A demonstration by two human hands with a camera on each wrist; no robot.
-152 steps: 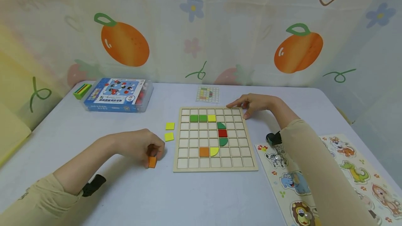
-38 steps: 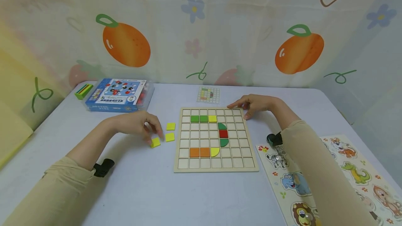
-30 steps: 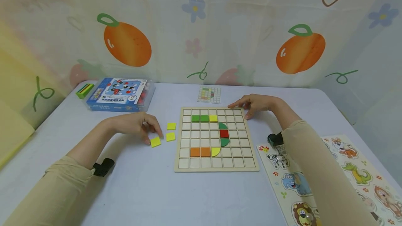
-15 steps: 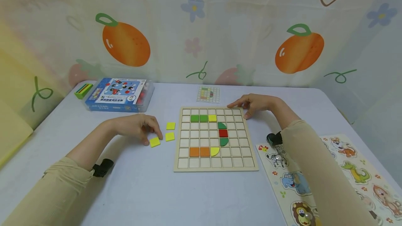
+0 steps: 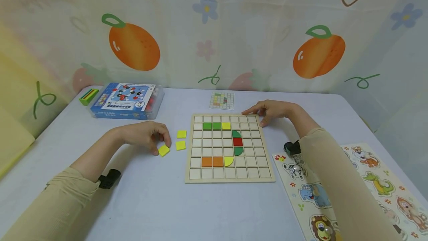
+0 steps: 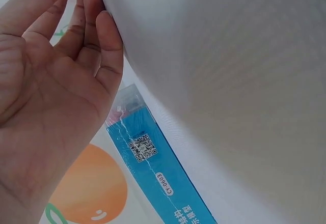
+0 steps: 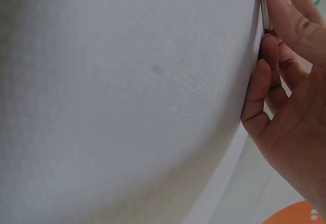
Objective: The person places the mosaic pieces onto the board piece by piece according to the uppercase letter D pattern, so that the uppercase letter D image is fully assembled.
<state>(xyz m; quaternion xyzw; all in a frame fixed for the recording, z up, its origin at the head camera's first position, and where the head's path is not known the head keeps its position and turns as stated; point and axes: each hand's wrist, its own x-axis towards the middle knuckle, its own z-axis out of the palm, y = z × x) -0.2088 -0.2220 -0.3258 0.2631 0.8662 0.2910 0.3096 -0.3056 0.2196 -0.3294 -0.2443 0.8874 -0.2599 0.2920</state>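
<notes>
My left hand (image 5: pixel 145 137) rests low over the table, left of the board, with thumb and index finger on opposite sides of a yellow square tile (image 5: pixel 164 150), pinching it. Beside it lie two more yellow square tiles, an upper one (image 5: pixel 181 134) and a lower one (image 5: pixel 181 145). The wooden grid board (image 5: pixel 230 180) holds green squares (image 5: pixel 212 126), a yellow square (image 5: pixel 226 126), two orange squares (image 5: pixel 212 162), a yellow rounded tile (image 5: pixel 229 161), a red square (image 5: pixel 237 142) and two green rounded tiles (image 5: pixel 236 134). My right hand (image 5: pixel 271 111) holds the board's far right corner.
Behind the board lies a pattern card (image 5: pixel 221 100). A blue boxed kit (image 5: pixel 125 101) and a striped green block (image 5: pixel 88 97) stand at the back left. An animal puzzle board (image 5: pixel 301 207) lies under the right forearm.
An orange tile once held in my left hand now lies in the board beside the other orange one. The left hand moved back to a yellow tile and turned it slightly. The right hand stayed.
</notes>
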